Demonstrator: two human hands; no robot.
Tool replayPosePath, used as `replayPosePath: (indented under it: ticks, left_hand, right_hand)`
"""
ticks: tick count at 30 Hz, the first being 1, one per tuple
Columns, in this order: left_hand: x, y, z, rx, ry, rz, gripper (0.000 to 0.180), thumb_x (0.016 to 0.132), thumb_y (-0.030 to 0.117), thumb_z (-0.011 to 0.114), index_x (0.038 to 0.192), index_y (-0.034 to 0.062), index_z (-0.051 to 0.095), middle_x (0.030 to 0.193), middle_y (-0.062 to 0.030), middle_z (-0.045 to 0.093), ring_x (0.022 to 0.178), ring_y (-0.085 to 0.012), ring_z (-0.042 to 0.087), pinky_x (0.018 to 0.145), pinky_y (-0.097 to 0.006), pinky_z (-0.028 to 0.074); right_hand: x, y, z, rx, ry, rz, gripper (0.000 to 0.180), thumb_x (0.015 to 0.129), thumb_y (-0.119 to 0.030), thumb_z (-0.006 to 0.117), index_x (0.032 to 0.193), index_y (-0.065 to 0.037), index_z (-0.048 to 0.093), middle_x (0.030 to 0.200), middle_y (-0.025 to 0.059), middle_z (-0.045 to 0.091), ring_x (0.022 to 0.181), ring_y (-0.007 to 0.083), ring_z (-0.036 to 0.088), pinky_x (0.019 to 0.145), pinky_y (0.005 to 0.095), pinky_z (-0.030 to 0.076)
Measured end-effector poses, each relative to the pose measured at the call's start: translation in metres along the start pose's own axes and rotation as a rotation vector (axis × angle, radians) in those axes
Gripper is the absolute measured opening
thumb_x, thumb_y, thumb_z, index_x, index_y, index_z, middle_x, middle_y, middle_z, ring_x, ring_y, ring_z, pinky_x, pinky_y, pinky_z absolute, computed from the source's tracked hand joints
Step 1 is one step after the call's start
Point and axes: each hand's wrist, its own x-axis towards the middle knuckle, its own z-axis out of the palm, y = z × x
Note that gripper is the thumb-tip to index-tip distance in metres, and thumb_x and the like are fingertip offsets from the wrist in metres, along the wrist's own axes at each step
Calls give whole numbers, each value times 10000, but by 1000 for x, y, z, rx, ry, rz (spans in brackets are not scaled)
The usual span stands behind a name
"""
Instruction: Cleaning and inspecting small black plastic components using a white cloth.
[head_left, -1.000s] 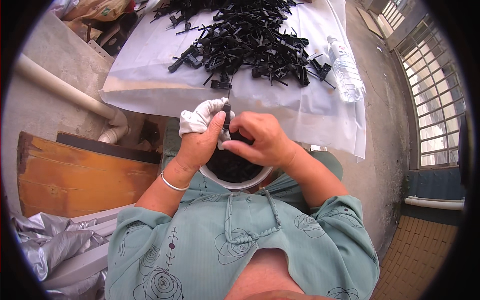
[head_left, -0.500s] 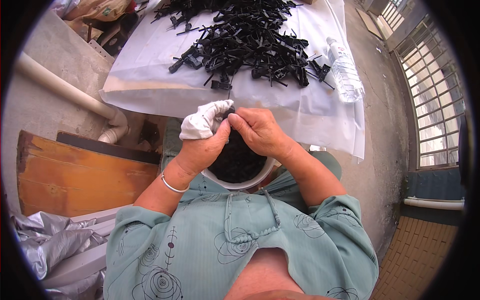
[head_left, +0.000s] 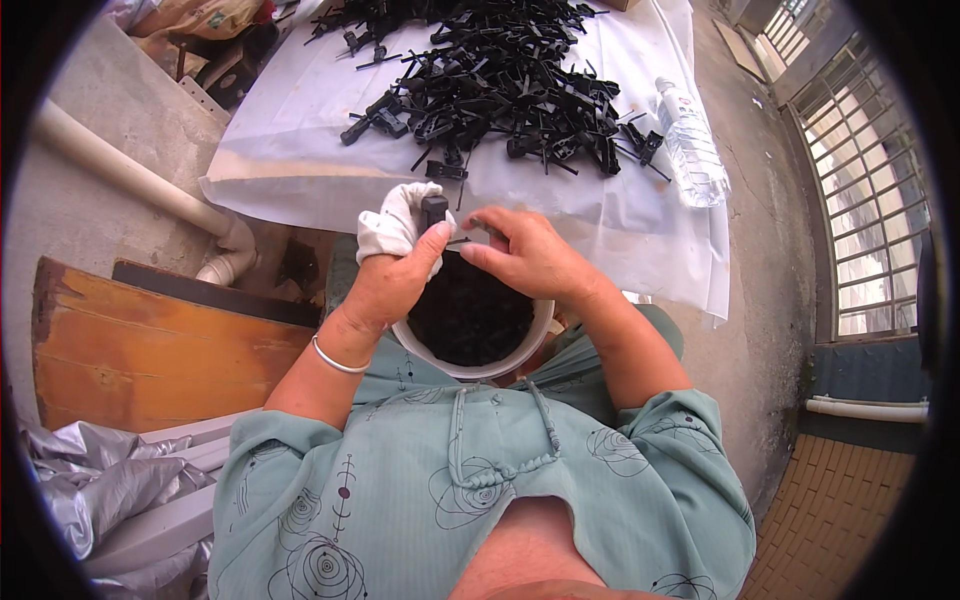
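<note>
My left hand, its fingers covered in white glove cloth with the thumb bare, is closed around a small black plastic part whose blocky end sticks up. Just right of it, my right hand has its thumb and forefinger spread apart. A thin black sliver shows in the gap between the two hands, by the right thumb; whether anything touches it I cannot tell. Below both hands stands a white bucket between my knees, filled with dark pieces too shadowed to make out singly.
Ahead, a table under white plastic sheeting bears a large heap of black plastic parts. A clear water bottle lies at its right edge. To the left are a pale pipe, an orange-brown board and silvery sheeting.
My hands have parted: the left moved slightly left with the black part now showing, the right opened its thumb and forefinger. More of the bucket's inside is visible.
</note>
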Motion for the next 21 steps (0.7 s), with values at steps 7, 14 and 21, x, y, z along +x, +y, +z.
replayPosePath:
  ticks: [7, 14, 21]
  left_hand:
    - [-1, 9, 5, 15, -33, -158, 344, 897, 85, 464, 1217, 6, 368, 789, -5, 526, 571, -28, 424, 493, -166, 357]
    - [-2, 13, 8, -17, -216, -177, 302, 894, 101, 423, 1175, -5, 395, 697, 29, 462, 558, -18, 386, 491, -166, 333]
    - [2, 0, 11, 299, -75, 106, 243, 839, 25, 448, 1078, -9, 464, 774, -37, 510, 666, -92, 473, 586, -235, 411]
  right_hand:
    - [2, 12, 7, 95, 117, -170, 148, 762, -104, 678, 868, -16, 623, 590, 11, 497, 552, 55, 437, 516, 218, 387]
    - [2, 7, 11, 268, 89, -25, 146, 817, -133, 638, 788, -25, 544, 592, -54, 439, 557, 44, 375, 502, 219, 353]
    - [4, 0, 13, 115, -38, -98, 251, 904, -177, 486, 754, 18, 537, 627, 123, 531, 565, 137, 446, 550, 318, 413]
